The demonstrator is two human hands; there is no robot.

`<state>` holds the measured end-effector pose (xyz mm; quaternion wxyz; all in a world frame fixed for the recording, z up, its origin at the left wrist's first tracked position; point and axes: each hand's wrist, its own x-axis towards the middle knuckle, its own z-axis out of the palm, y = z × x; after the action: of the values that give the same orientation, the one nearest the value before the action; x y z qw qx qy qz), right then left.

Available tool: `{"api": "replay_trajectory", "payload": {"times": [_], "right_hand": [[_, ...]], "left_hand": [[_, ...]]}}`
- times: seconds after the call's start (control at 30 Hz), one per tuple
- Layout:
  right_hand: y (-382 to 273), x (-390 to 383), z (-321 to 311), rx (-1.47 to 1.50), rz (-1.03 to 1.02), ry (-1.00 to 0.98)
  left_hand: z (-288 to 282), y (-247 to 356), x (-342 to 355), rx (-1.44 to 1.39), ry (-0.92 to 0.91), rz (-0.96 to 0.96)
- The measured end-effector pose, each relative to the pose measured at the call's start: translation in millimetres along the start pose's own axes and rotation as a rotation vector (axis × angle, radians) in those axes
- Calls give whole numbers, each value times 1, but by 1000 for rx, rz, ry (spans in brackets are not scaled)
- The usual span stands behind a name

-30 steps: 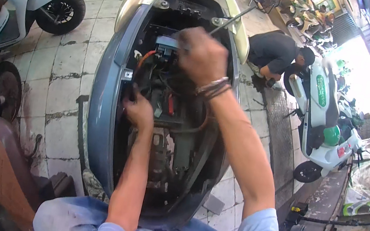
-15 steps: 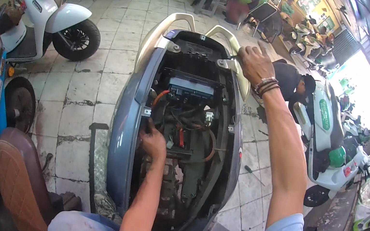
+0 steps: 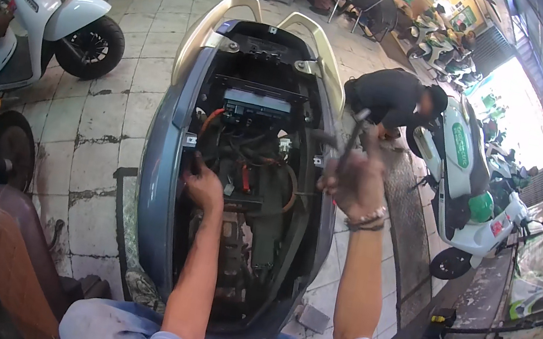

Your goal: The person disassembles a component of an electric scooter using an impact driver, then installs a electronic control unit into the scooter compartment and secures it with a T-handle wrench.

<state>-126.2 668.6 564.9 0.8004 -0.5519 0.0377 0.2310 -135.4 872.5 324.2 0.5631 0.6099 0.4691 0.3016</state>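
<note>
In front of me stands a blue-grey scooter body (image 3: 158,179) with its seat off and its inner bay open. My left hand (image 3: 205,191) reaches to the bay's left inner side, below a metal bracket (image 3: 190,140). Its fingers are closed, and what they pinch is hidden. My right hand (image 3: 360,188), blurred by motion, is raised beside the right edge, closed around a dark, long tool (image 3: 347,146) whose kind I cannot make out. Inside the bay are an orange cable (image 3: 208,124), a red connector (image 3: 245,178), black wires and a dark box with a pale top (image 3: 258,100).
Pale grab rails (image 3: 196,42) rise at the far end of the body. Beyond the right side crouches a person in black (image 3: 388,96), near a white-and-green scooter (image 3: 455,164). White scooters (image 3: 70,21) stand at left, with a brown seat (image 3: 21,250) nearby. A grey block (image 3: 313,318) lies on the tiles.
My right hand has come back from the far right grab rail to the body's right edge, with the dark tool now showing. The left hand stays in the bay. The view has shifted.
</note>
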Motion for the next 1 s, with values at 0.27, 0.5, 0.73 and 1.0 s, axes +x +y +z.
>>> {"api": "replay_trajectory", "payload": {"times": [0.27,0.5,0.73,1.0], "right_hand": [[92,3,46,-711,-360,170],[191,-50,78,-739,-404,182],[206,-47,99,-752,-445,245],[196,-63,97,-705,-222,265]], "left_hand": [[-9,-8,7,-21,54,31],[-6,14,-3,32,33,-19],[1,8,1,-14,1,-4],[0,1,8,100,-7,-42]]}}
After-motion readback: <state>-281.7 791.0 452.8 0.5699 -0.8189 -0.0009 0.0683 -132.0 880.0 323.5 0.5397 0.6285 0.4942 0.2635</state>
